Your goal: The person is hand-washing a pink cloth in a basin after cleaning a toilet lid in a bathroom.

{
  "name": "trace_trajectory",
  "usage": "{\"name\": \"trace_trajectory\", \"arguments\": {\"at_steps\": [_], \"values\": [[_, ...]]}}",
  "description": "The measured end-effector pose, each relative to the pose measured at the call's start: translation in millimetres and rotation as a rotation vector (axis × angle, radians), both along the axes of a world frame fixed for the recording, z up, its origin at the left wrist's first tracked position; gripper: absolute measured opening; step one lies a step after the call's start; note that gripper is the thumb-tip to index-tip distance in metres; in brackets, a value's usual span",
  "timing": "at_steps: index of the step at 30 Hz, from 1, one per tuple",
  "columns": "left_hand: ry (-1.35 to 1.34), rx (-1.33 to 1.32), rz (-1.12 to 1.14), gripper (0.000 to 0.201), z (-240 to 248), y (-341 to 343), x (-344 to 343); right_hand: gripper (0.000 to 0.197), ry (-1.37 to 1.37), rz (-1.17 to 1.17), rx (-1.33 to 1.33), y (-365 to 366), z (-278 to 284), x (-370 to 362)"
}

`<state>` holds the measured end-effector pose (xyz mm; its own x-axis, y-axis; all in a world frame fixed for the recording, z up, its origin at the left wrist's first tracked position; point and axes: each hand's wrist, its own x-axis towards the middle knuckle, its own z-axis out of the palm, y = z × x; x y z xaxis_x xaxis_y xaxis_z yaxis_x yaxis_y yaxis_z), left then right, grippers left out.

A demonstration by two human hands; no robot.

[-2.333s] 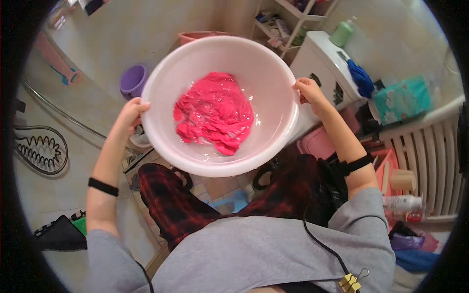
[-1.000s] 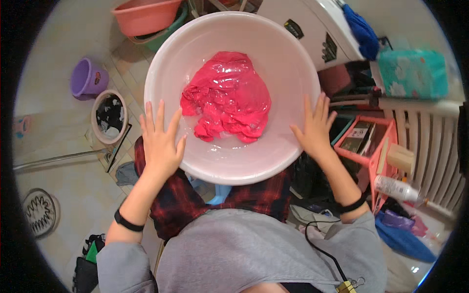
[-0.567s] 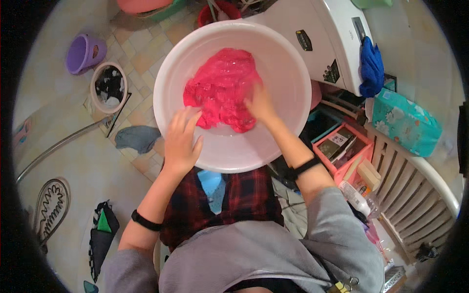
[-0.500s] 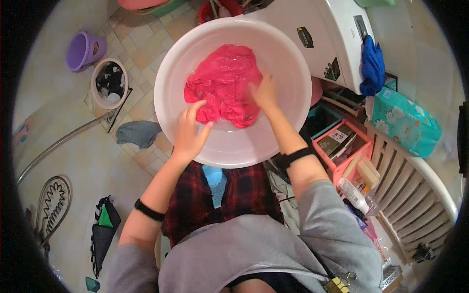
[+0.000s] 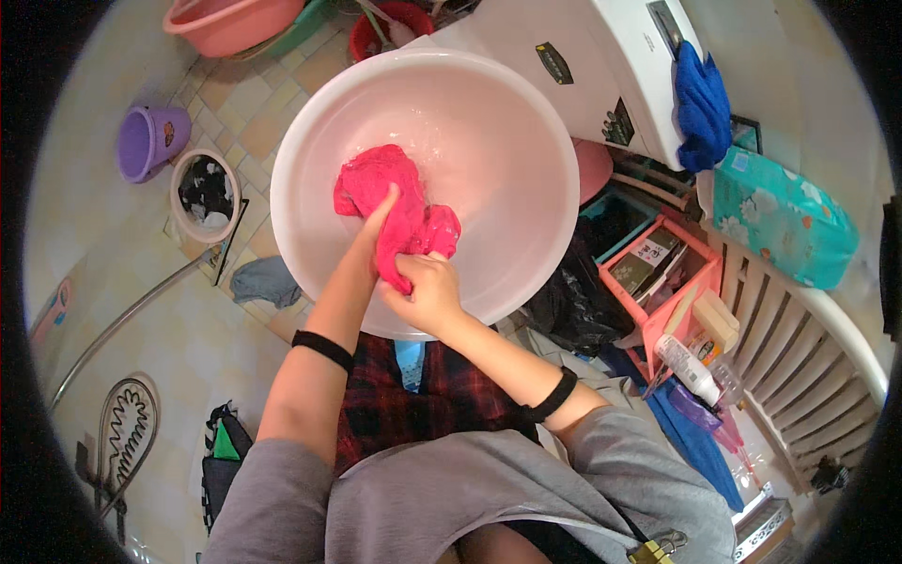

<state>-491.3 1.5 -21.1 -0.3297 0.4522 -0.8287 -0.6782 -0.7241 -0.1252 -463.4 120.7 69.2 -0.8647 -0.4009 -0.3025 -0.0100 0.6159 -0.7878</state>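
Note:
A big white plastic basin with a little water sits in front of my knees. In it lies a wet pink cloth, bunched up at the near left. My left hand is pushed into the cloth and grips a fold of it. My right hand clasps the cloth's lower end at the basin's near rim. The two hands are close together, squeezing the same bundle.
A white washing machine with a blue cloth stands behind the basin. A purple pot, a small bin and a pink basin lie on the tiled floor at left. A pink rack with bottles is at right.
The basin was held up by its rim, then set down. Both hands went into it, and the spread cloth is now gathered into a tight bundle between them.

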Motion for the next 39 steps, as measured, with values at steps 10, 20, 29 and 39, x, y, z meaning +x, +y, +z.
{"name": "trace_trajectory", "arguments": {"at_steps": [10,20,29,39], "values": [[0.144,-0.535,-0.126,0.043,-5.6,29.6,27.9,0.028,0.024,-0.621,0.157,68.0,-106.1,-62.3],[-0.264,-0.823,-0.093,0.077,-16.8,1.4,35.5,0.033,0.063,0.113,0.433,89.4,-92.8,-11.6],[0.052,-0.144,-0.091,0.086,-35.0,43.0,15.8,0.033,-0.079,-0.481,0.047,38.9,-152.9,-40.7],[0.181,-0.277,0.243,0.037,-93.8,7.8,70.0,0.023,-0.010,-0.403,0.074,-14.5,-46.3,-13.4]]}}
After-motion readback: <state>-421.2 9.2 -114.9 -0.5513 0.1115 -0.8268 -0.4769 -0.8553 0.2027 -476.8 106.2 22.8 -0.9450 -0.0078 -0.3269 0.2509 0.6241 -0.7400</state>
